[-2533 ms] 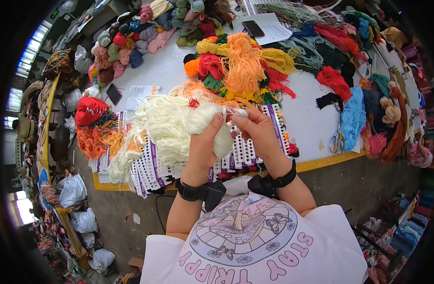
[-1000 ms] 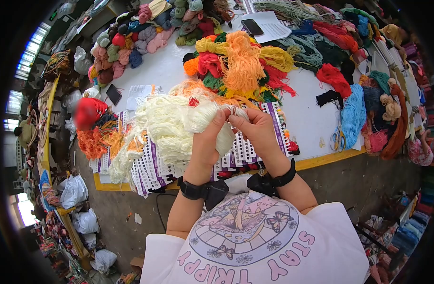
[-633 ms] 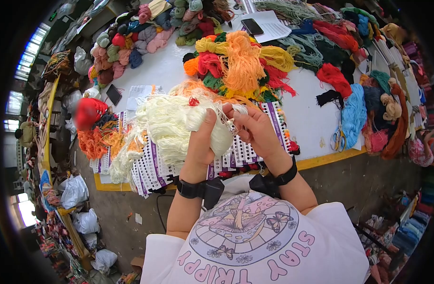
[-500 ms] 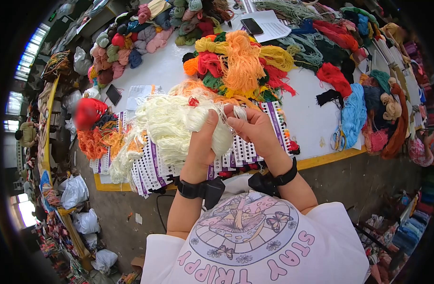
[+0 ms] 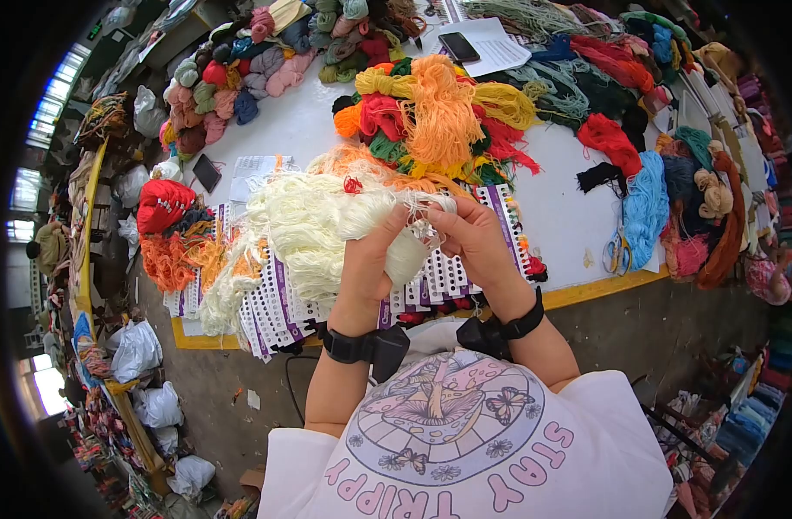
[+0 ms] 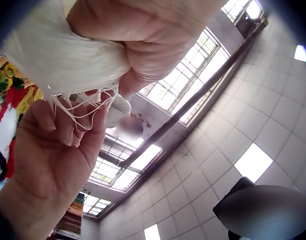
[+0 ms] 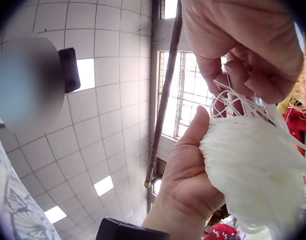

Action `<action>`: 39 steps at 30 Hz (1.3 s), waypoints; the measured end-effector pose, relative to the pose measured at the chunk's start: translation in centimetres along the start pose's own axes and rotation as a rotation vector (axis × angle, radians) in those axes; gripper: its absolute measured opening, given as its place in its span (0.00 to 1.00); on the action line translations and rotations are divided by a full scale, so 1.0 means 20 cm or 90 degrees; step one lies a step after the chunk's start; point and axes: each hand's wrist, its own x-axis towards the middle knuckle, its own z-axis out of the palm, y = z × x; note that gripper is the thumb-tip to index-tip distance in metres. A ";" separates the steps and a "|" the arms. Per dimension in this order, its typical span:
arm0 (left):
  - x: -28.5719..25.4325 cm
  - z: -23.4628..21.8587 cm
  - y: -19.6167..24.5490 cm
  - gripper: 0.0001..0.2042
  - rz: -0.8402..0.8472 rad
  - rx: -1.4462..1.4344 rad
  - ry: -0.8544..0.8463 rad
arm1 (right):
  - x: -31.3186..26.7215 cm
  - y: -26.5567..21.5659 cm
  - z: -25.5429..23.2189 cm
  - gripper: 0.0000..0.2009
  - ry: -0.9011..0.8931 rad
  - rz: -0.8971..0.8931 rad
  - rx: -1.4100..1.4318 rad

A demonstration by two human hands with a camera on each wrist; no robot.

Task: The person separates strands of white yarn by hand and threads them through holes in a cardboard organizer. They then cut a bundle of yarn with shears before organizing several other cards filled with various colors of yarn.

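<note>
My left hand [image 5: 367,259] holds the end of a cream yarn skein [image 5: 314,229], its thumb over the near side. In the left wrist view, the yarn bulges smooth and pale beneath that hand's fingers. My right hand [image 5: 475,240] is just to the right, pinching thin white strands [image 7: 243,100] that come off the skein's end. These strands spread as loose, crossing loops between the two hands. The rest of the skein lies to the left over the table, with a small red yarn knot [image 5: 353,186] on top.
Punched white-and-purple thread cards [image 5: 275,307] lie under the skein along the yellow table edge [image 5: 586,292]. Orange, yellow and red skeins [image 5: 439,112] are heaped behind. Scissors [image 5: 618,253] and blue yarn [image 5: 645,212] lie at right; phones [image 5: 459,48] rest farther back.
My right fingers have kept working the white strands, shifting slightly. My left thumb, set apart from the right fingers half a second ago, is now close against the strands. The skein stays in place.
</note>
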 end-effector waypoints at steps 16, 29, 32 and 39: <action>0.01 -0.01 -0.01 0.12 -0.030 -0.016 0.014 | -0.02 0.00 0.01 0.08 0.001 -0.037 -0.040; 0.02 -0.03 -0.04 0.11 0.006 0.009 0.028 | -0.02 0.03 0.02 0.08 0.029 -0.117 -0.270; 0.02 -0.02 -0.03 0.09 0.066 0.091 0.035 | 0.02 0.07 -0.02 0.07 0.022 -0.203 -0.320; 0.05 -0.37 0.09 0.15 0.108 -0.364 -0.245 | 0.01 -0.15 -0.12 0.11 -0.033 -0.127 0.214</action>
